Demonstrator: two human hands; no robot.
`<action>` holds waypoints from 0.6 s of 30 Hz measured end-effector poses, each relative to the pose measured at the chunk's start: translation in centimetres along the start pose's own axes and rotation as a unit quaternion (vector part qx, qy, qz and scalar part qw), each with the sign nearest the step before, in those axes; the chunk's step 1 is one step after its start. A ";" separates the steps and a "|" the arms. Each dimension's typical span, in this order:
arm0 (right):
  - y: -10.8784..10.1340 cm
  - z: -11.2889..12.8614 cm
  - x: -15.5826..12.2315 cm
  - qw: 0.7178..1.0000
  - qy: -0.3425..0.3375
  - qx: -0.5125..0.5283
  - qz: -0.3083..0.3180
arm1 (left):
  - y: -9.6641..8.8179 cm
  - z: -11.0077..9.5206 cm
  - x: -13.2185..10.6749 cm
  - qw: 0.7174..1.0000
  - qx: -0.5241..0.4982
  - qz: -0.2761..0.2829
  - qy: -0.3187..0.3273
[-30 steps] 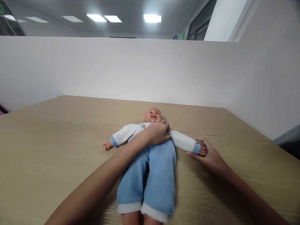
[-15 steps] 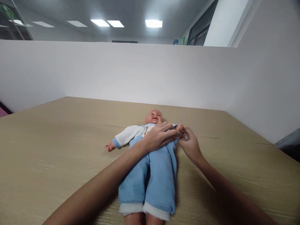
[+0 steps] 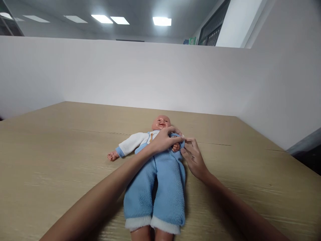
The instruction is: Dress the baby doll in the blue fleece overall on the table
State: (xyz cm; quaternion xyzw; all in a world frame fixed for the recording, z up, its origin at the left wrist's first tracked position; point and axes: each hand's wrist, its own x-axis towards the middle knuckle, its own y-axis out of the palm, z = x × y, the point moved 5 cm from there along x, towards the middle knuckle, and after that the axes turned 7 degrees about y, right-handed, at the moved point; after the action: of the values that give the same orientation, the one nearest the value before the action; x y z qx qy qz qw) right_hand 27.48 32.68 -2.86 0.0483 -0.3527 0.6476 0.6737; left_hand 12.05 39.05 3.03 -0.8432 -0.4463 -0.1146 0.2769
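Note:
A baby doll (image 3: 160, 123) lies on its back on the wooden table (image 3: 50, 160), head away from me. It wears blue fleece trousers (image 3: 160, 187) and a white top with blue cuffs; one sleeved arm (image 3: 127, 144) stretches out to the left. My left hand (image 3: 164, 140) rests on the doll's chest, fingers curled over the doll's other small hand and the blue fabric there. My right hand (image 3: 192, 156) is at the doll's right side, its fingertips pinching the blue fabric near the shoulder.
White partition walls (image 3: 150, 73) close the table at the back and right. A dark gap (image 3: 308, 154) shows past the table's right edge. Ceiling lights are visible above the partition.
The doll's right arm, stretched out a second ago, has been folded in over its chest. My right hand followed it inward from the cuff to the shoulder; my left hand shifted slightly on the chest.

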 end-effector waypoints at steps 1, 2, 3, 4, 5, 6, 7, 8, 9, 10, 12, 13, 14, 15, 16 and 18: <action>0.1 -0.1 0.0 1.000 0.011 0.014 -0.008 | 0.0 0.6 0.2 1.000 -0.016 0.012 -0.021; 0.2 -0.2 0.0 0.999 0.025 0.032 -0.013 | 0.0 1.0 0.3 0.999 -0.023 0.023 -0.031; 0.3 -0.3 0.0 0.997 0.042 0.056 -0.015 | -0.1 1.2 0.4 0.999 -0.019 0.032 -0.033; 0.4 -0.5 0.0 0.994 0.065 0.088 -0.013 | -0.2 1.3 0.5 0.999 -0.001 0.035 -0.025; 0.6 -0.7 0.1 0.987 0.096 0.129 -0.004 | -0.4 1.2 0.5 0.999 0.028 0.035 -0.011; 0.8 -1.1 0.1 0.975 0.133 0.179 0.009 | -0.7 1.1 0.5 0.998 0.061 0.031 0.002; 1.1 -1.5 0.0 0.957 0.175 0.231 0.022 | -0.9 1.1 0.4 0.995 0.094 0.027 0.011; 1.4 -2.0 0.0 0.935 0.217 0.278 0.028 | -1.2 1.1 0.4 0.992 0.126 0.022 0.015; 1.6 -2.6 -0.1 0.914 0.256 0.314 0.025 | -1.4 1.1 0.3 0.987 0.158 0.016 0.017; 1.8 -3.2 -0.2 0.897 0.287 0.335 0.014 | -1.6 1.3 0.2 0.982 0.189 0.013 0.017; 1.7 -4.2 -0.2 0.886 0.318 0.336 -0.023 | -1.9 1.6 0.1 0.967 0.255 0.021 0.017; 1.7 -4.7 -0.2 0.890 0.319 0.323 -0.040 | -2.0 1.8 0.0 0.958 0.285 0.030 0.015; 1.7 -5.0 -0.2 0.897 0.315 0.307 -0.053 | -2.0 2.0 0.0 0.951 0.305 0.042 0.013; 1.7 -5.4 -0.1 0.903 0.307 0.294 -0.061 | -1.9 2.1 0.0 0.948 0.314 0.054 0.014; 1.9 -5.7 0.0 0.908 0.300 0.285 -0.068 | -1.9 2.3 0.0 0.947 0.315 0.064 0.015; 2.3 -6.5 0.3 0.909 0.296 0.284 -0.075 | -1.9 2.6 0.0 0.954 0.289 0.074 0.013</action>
State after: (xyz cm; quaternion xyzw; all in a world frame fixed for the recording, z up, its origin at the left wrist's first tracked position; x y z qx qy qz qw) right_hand 28.06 36.71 -8.49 0.0704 0.0662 0.6528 0.7514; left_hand 10.37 41.40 1.59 -0.7566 -0.3926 0.0287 0.5222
